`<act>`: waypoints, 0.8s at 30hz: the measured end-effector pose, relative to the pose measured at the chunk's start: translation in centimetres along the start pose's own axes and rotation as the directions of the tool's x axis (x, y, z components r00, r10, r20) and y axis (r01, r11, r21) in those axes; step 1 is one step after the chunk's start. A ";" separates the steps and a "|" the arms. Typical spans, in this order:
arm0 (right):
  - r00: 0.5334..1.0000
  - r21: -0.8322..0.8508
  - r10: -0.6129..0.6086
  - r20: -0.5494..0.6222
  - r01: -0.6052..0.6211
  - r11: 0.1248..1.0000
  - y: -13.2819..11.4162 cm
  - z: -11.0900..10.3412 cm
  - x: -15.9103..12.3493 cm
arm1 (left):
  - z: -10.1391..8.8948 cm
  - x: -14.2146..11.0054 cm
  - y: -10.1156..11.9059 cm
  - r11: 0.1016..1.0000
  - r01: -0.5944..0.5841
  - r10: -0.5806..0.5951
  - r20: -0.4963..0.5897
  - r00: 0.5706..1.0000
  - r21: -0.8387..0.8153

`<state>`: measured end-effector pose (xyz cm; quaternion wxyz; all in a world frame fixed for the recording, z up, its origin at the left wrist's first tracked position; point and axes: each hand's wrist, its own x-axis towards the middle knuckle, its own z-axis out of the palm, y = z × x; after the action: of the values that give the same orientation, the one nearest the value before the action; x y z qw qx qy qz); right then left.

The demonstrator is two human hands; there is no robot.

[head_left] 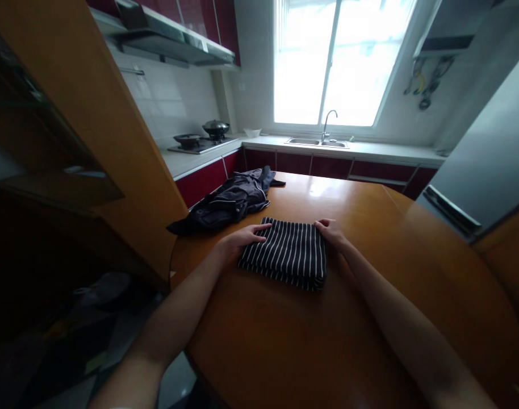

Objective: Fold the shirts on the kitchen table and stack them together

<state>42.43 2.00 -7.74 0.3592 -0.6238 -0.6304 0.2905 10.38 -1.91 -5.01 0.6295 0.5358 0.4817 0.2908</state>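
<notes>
A folded dark cloth with thin white stripes (287, 253) lies flat on the round wooden table (370, 318). My left hand (242, 237) rests on its left edge, fingers stretched out flat across the far left corner. My right hand (333, 232) touches the cloth's far right corner, fingers extended along the edge. Neither hand grips anything. Beyond the left hand, a crumpled dark garment with pale piping (231, 203) lies in a heap at the table's far left rim.
A tall wooden cabinet (97, 130) stands close on the left. Behind the table runs a white counter with red doors, a stove with pots (202, 139) and a sink with faucet (323, 139) under a bright window. A grey fridge (485, 165) stands at right.
</notes>
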 end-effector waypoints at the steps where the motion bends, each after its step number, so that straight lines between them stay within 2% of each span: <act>1: 1.000 -0.002 -0.002 0.002 0.002 1.000 0.1 0.0 0.1 | -0.2 -0.1 0.0 1.000 -0.003 0.003 0.016 1.000 0.011; 7: 1.000 -0.030 0.013 -0.001 -0.013 0.999 0.5 0.3 0.2 | -1.2 -0.3 0.1 0.992 -0.108 0.109 -0.011 0.994 0.069; 14: 1.000 -0.056 0.016 0.008 -0.016 0.998 0.9 0.5 0.3 | -1.2 -0.2 -0.1 0.988 -0.039 0.044 -0.034 0.998 0.149; 16: 1.000 -0.067 0.014 0.006 -0.013 0.998 1.0 0.6 0.3 | -1.9 0.0 -0.3 0.961 -0.074 0.106 -0.109 0.988 0.265; 18: 1.000 -0.077 0.011 -0.002 -0.011 0.997 1.1 0.8 0.4 | -2.3 0.3 -0.2 0.872 -0.097 0.252 -0.271 0.929 0.479; 20: 1.000 -0.087 0.010 -0.011 -0.011 0.996 1.2 0.9 0.4 | -1.6 0.7 -0.1 0.775 -0.078 0.392 -0.382 0.837 0.627; 21: 1.000 -0.092 0.009 -0.014 -0.010 0.996 1.2 1.0 0.4 | -0.9 0.8 0.0 0.731 -0.092 0.450 -0.377 0.810 0.676; 22: 1.000 -0.096 0.008 -0.017 -0.010 0.995 1.3 1.0 0.5 | 0.1 1.0 0.1 0.681 -0.135 0.502 -0.324 0.802 0.720; 24: 1.000 -0.105 0.006 -0.021 -0.008 0.994 1.5 1.1 0.5 | 2.6 1.5 0.0 0.532 -0.249 0.570 -0.125 0.812 0.810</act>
<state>42.42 2.70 -9.49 0.3314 -0.6470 -0.6390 0.2516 13.26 -1.65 -5.55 0.1507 0.7822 0.5255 0.2989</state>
